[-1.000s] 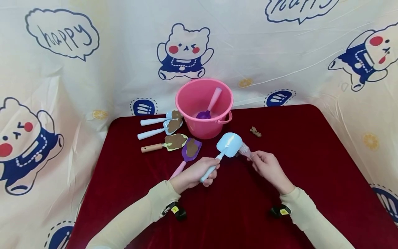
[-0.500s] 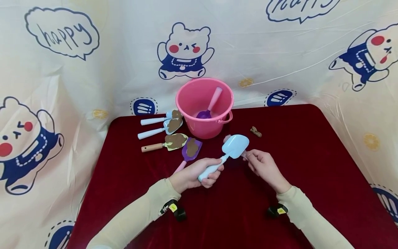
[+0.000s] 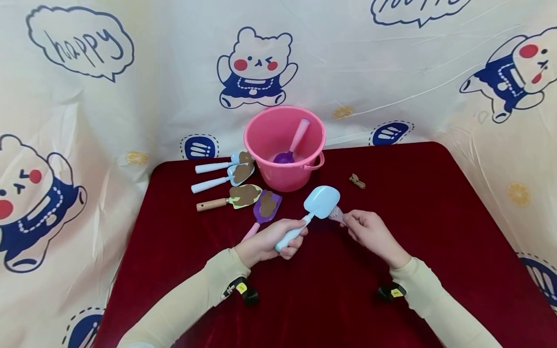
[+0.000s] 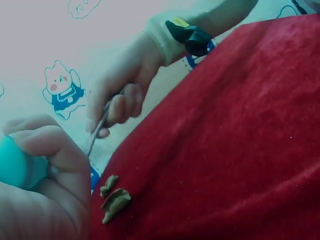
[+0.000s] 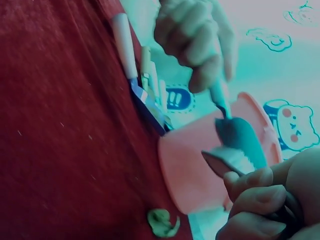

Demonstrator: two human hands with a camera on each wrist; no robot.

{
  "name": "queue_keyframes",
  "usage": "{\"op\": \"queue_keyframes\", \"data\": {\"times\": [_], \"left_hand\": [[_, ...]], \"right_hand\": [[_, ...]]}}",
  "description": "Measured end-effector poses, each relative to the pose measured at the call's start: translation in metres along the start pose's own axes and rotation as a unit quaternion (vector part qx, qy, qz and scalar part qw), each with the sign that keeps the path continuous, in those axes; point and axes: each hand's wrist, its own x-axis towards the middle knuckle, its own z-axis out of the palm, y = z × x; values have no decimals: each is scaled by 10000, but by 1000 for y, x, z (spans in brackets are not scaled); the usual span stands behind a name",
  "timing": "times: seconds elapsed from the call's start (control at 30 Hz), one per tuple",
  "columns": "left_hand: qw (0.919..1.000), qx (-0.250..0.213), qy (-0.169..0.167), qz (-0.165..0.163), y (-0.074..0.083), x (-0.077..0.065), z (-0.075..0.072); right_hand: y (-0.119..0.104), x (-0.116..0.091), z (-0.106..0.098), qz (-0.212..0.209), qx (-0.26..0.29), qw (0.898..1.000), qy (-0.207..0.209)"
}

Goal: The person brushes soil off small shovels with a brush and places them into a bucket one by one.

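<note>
My left hand (image 3: 271,241) grips the handle of a light blue toy shovel (image 3: 322,200), its blade raised above the table and pointing away. My right hand (image 3: 372,234) pinches a small pale pink brush (image 3: 336,214) by its handle. The brush head sits at the blade's lower right edge, partly hidden behind it in the head view. In the right wrist view, pale bristles (image 5: 240,159) lie against or very near the blade (image 5: 240,137); actual contact is hard to tell. Brown clumps (image 4: 117,204) lie on the cloth below the hands.
Behind stands a pink bucket (image 3: 285,179) with a purple shovel (image 3: 298,137) inside. To its left lie several shovels with brown clumps on their blades, including a wooden-handled trowel (image 3: 212,204) and another purple shovel (image 3: 256,227). A brown piece (image 3: 357,181) lies right on the red cloth (image 3: 435,217).
The brush slid left behind the blade, its tip showing past the far edge half a second ago, then drew back right. The blue shovel shifted right, then back left. Both hands keep their grip.
</note>
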Motion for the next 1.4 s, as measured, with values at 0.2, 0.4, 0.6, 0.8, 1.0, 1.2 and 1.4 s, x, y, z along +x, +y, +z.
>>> {"op": "queue_keyframes", "data": {"times": [0.2, 0.4, 0.6, 0.8, 1.0, 1.2, 1.4], "left_hand": [[9976, 515, 429, 187, -2, -2, -2], [9918, 1135, 507, 281, 4, -9, -3], [9834, 1734, 460, 275, 18, -23, -3], [9695, 2328, 588, 495, 52, -49, 2], [9353, 3232, 1031, 1002, 92, -81, -1], [8950, 3927, 1431, 1559, 120, -98, -5], [8240, 4796, 2549, 1616, 137, -95, -7]], "right_hand": [[0, 0, -14, -21, -86, 9994, 348], [8, 1, -20, -160, -94, 9982, 566], [11, -2, -26, -122, -9, 9972, 740], [13, -6, -27, -30, 9, 9971, 764], [18, -10, -28, 10, 114, 9964, 838], [26, -12, -28, 66, 31, 9963, 858], [26, -14, -27, 68, -11, 9969, 779]]}}
